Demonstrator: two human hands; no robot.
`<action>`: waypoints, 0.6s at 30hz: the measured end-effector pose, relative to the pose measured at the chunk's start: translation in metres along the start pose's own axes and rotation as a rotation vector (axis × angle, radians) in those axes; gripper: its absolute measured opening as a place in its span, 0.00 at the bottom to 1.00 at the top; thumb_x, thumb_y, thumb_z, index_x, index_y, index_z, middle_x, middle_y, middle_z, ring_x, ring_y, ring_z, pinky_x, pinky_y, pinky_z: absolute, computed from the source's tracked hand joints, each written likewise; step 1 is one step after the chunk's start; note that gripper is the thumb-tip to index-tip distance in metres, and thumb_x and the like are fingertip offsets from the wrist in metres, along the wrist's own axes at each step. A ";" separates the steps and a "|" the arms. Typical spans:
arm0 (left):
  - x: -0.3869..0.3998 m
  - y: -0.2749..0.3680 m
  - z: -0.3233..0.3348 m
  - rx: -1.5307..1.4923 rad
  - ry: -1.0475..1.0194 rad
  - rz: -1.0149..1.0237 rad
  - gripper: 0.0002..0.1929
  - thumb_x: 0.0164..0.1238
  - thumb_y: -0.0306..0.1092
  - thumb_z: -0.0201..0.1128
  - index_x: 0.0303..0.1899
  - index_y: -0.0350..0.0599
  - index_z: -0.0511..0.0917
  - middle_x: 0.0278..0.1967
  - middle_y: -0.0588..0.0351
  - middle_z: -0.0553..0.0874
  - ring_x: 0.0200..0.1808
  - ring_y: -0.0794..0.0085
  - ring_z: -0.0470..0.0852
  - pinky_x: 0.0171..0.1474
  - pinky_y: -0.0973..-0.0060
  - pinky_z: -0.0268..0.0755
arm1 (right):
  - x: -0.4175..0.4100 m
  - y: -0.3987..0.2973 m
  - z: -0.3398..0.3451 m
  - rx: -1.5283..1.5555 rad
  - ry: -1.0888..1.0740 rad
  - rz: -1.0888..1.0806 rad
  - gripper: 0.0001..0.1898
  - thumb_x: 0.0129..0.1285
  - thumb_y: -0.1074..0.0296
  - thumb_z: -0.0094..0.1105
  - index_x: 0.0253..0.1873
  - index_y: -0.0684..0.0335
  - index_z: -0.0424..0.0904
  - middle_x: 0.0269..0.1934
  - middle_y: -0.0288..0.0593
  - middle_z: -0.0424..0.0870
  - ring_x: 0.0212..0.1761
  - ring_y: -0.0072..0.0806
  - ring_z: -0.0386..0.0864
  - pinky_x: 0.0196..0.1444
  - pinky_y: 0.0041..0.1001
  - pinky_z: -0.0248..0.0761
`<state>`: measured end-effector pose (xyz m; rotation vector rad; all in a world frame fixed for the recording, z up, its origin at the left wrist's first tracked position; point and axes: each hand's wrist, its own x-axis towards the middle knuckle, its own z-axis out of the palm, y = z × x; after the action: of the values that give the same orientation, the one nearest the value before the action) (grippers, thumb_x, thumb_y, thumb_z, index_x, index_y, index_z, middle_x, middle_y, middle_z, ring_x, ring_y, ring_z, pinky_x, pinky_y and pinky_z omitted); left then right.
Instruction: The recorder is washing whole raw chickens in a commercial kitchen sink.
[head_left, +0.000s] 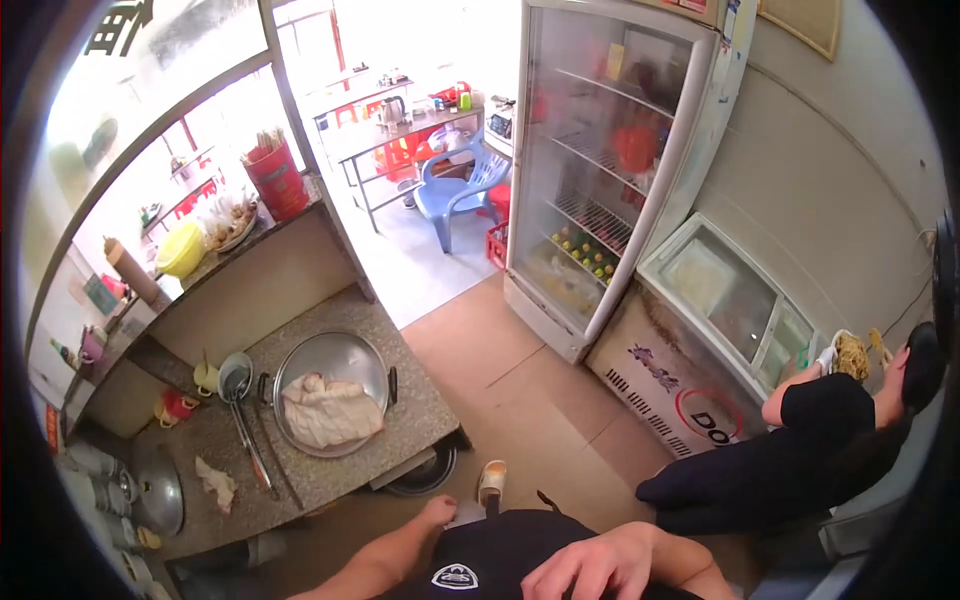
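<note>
My left hand (439, 510) is low at my side, close to the counter's front corner, with its fingers mostly hidden. A pale patch shows beside it, and I cannot make out whether the hand touches it. Held before my black shirt, my right hand (592, 564) has bent fingers whose tips are out of sight. On the speckled stone counter (420, 420) stands a two-handled metal pan (330, 356) with a folded pale cloth-like sheet (330, 411) in it. Left of the pan lie a metal ladle (244, 420) and a crumpled pale rag (216, 484).
A metal lid (159, 495) lies at the counter's left. Under its right end sits a dark basin (424, 471). Across the tiled floor stand a glass-door refrigerator (600, 172) and a chest freezer (660, 375). A person in black (780, 472) beside the freezer holds a food-filled bowl (852, 357).
</note>
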<state>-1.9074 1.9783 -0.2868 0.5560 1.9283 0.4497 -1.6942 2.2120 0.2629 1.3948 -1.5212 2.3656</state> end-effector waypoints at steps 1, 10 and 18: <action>0.011 0.013 -0.009 -0.043 0.038 -0.034 0.19 0.59 0.38 0.62 0.51 0.49 0.86 0.50 0.49 0.89 0.54 0.61 0.86 0.60 0.66 0.76 | 0.006 0.001 -0.012 -0.005 0.015 0.014 0.14 0.63 0.60 0.74 0.46 0.65 0.88 0.50 0.50 0.84 0.48 0.46 0.80 0.50 0.40 0.73; 0.064 0.053 -0.043 0.054 -0.025 0.094 0.18 0.62 0.41 0.61 0.52 0.50 0.85 0.52 0.52 0.88 0.56 0.62 0.85 0.62 0.65 0.75 | -0.007 0.016 -0.052 -0.352 0.269 0.170 0.13 0.71 0.62 0.64 0.49 0.66 0.78 0.52 0.51 0.80 0.54 0.44 0.77 0.59 0.41 0.70; 0.107 -0.050 0.000 0.223 0.077 0.289 0.19 0.60 0.44 0.63 0.49 0.43 0.84 0.47 0.43 0.88 0.52 0.52 0.86 0.56 0.60 0.78 | 0.046 -0.030 -0.072 -0.041 0.852 -0.374 0.07 0.73 0.70 0.56 0.40 0.64 0.72 0.28 0.49 0.76 0.24 0.36 0.74 0.27 0.31 0.66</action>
<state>-1.9551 1.9977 -0.3935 0.9824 1.9928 0.4458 -1.7570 2.2611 0.3062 0.4539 -0.9538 2.1969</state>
